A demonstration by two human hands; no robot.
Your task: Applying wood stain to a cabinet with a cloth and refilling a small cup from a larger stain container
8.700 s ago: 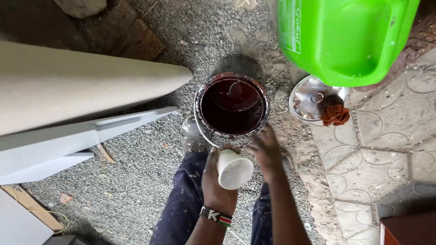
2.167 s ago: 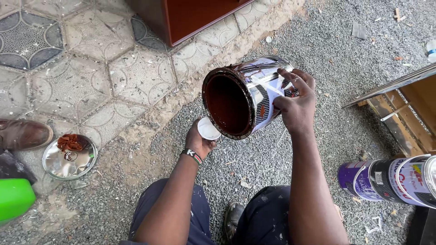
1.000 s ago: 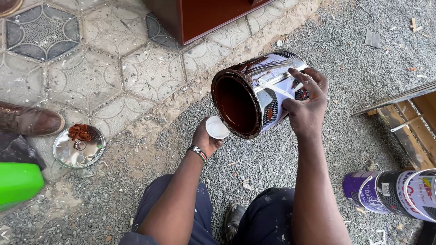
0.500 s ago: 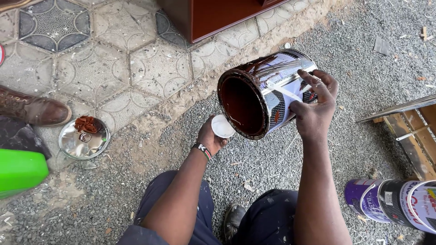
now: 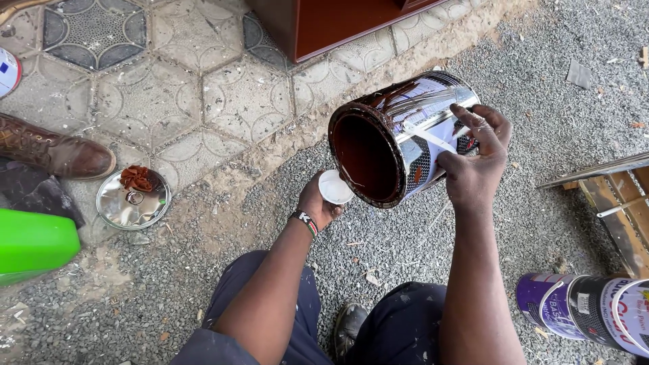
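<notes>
A shiny cylindrical metal paint can (image 5: 405,138), its inside coated dark reddish-brown and brown runs streaking its silver wall, is tipped almost on its side in the air above grey gravel (image 5: 554,88), its open mouth facing left and down. The right hand (image 5: 473,159) clasps the can's far wall from the right, fingers curled over the metal and the thin wire handle. Just below the lip of the can sits a small white plastic cup (image 5: 334,187), held upright in the closed fingers of the left hand (image 5: 316,206), which wears a beaded wristband; the cup's rim is touching or nearly touching the can's lower edge, and it cannot be told which. Both forearms reach up from knees in dark, paint-flecked trousers (image 5: 284,318).

To the left, on the seam between gravel and patterned hexagonal paving stones (image 5: 169,81), lies a round silvery metal lid (image 5: 133,199), with a rusty-brown crumpled clump on it. A worn brown leather shoe (image 5: 54,149) rests near it, and a bright green plastic container (image 5: 34,247) enters from the left edge. A reddish-brown wooden cabinet (image 5: 338,20) stands on the paving at top. At lower right, a purple-and-white labelled can (image 5: 588,307) lies on its side on the gravel, well apart from the hands.
</notes>
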